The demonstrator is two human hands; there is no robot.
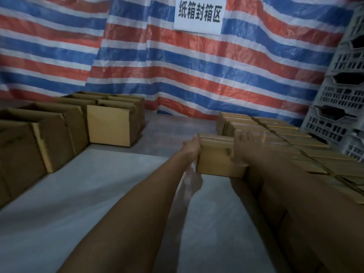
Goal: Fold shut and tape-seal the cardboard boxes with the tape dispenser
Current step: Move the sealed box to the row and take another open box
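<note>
- Hands were set well apart, one on each side of a small cardboard box [216,158] held at arm's length.
- Left hand [192,146] pressed against the box's left face. Blur hid its fingers, so I could not tell whether they were curled or flat.
- Right hand [248,141] lay over the top right edge, fingers spread straight across the lid.
- The box's flaps were folded down, and a seam line ran across the top between the hands. Whether tape covered it could not be confirmed.
- Just beyond and right of the right hand stood a sealed row [279,134] of like boxes packed edge to edge. The held box sat at the row's near left end, touching it or nearly so.
- Far left of the left hand stood the open boxes [110,125], flaps up, on the grey floor [98,194].
- No tape dispenser was in view.
- Judgement: the step in hand was seating this box against the row.
- Recommendations:
  - Keep inward pressure equal from both sides so the box does not twist.
  - Keep the right palm on the lid so the flaps stay shut.
  - Line the box's faces up with its neighbours before letting go.
  - Release the left side last.
- Risk noted: uneven squeeze could bow the thin walls and open the seam.
</note>
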